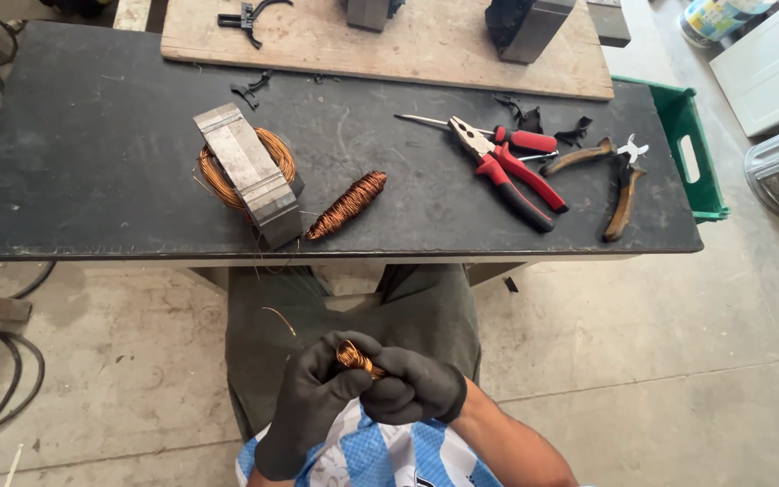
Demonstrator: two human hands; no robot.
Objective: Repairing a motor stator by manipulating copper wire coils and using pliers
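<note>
Both gloved hands met over the lap, below the bench edge. The left hand [313, 401] and right hand [412, 388] were clamped together on a small copper wire bundle [352, 357], its visible end pointing up and away toward the bench, its long axis mostly hidden in the gloves. A thin wire strand [281, 320] curled off leftward. Beyond stood a dark workbench [92, 162] on a concrete floor [633, 361], carrying a wound copper bundle [347, 205] lying diagonally, a coil on a metal core [247, 171], red-handled pliers [507, 171] and brown-handled pliers [619, 180].
</note>
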